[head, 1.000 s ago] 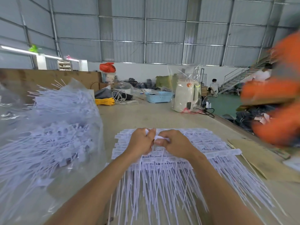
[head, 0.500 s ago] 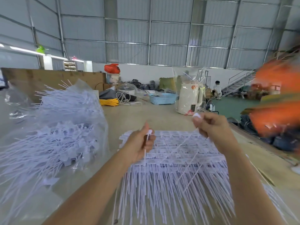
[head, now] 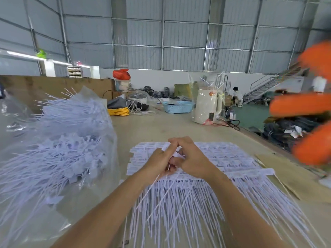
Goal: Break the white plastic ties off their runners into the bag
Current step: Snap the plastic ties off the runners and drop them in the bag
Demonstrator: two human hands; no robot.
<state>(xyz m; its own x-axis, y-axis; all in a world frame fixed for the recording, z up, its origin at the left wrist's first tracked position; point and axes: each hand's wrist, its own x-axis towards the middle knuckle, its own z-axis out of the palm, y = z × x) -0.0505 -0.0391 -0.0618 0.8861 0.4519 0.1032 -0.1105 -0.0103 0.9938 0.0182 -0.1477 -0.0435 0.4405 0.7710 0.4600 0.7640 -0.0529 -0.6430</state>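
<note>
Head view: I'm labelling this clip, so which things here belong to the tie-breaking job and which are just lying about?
Part of the job:
- left hand and right hand, both pinching ties
- stack of white ties on runners
- clear bag of broken-off ties

Lying about:
- blue basket
- white appliance in plastic wrap
- yellow bundle
- cardboard sheet

Industrial warehouse or factory workshop. Indicators: corrugated metal walls (head: 184,33) on steel framing, metal staircase (head: 265,86), long worktable (head: 161,126), bulk bag (head: 59,140) of ties, stacked goods (head: 293,129).
</note>
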